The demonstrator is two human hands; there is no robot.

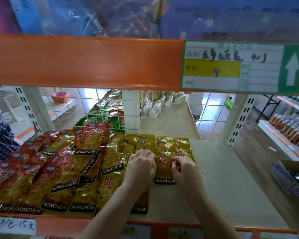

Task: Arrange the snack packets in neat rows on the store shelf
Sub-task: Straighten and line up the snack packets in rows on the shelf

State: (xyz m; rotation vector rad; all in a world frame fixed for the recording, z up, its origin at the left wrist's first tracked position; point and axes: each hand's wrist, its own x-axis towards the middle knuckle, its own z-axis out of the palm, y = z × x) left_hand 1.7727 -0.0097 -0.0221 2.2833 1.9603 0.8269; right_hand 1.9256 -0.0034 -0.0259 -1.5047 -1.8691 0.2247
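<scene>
Straightening one yellow packet [163, 163] at centre frame, w/ both hands on it. Left hand [141, 167] lies over its left edge, fingers curled down onto the foil; right hand [186, 167] pinches its right edge w/ bent fingertips. Packet lies flat on the shelf [231, 178], long axis running front to back, black brand strip toward the lower edge of frame, top end toward the wire back. It overlaps the yellow row [164, 142] behind. Loose heap of red and yellow packets [59, 166] fills the left of frame, unsorted. Next, probably: square it w/ the row, then pull another from the heap.
</scene>
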